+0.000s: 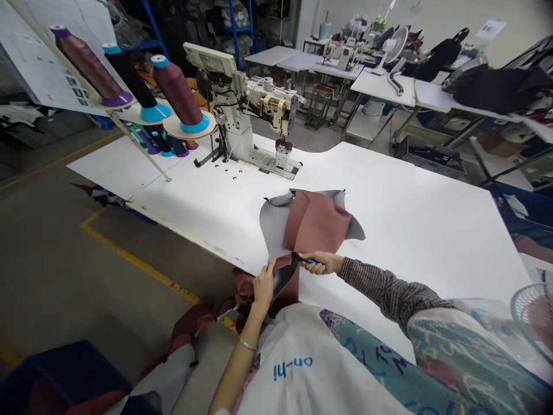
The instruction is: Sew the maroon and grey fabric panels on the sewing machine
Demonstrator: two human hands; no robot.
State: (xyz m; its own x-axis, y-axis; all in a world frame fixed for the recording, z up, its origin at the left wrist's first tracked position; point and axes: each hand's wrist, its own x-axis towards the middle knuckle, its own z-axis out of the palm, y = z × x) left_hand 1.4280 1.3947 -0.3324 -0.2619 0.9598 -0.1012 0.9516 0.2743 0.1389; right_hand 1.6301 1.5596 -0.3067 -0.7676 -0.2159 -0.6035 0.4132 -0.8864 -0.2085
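Observation:
A maroon and grey leather piece lies on the white table and hangs over its near edge. My left hand pinches the piece's lower edge at the table's front. My right hand is closed around a small blue-handled tool, whose tip touches the same edge of the piece. The two hands are close together.
A sewing machine stands at the back of the table. Large thread cones sit on a stand at the left. More maroon pieces hang below the table edge. A blue bin is on the floor. Other work tables stand behind.

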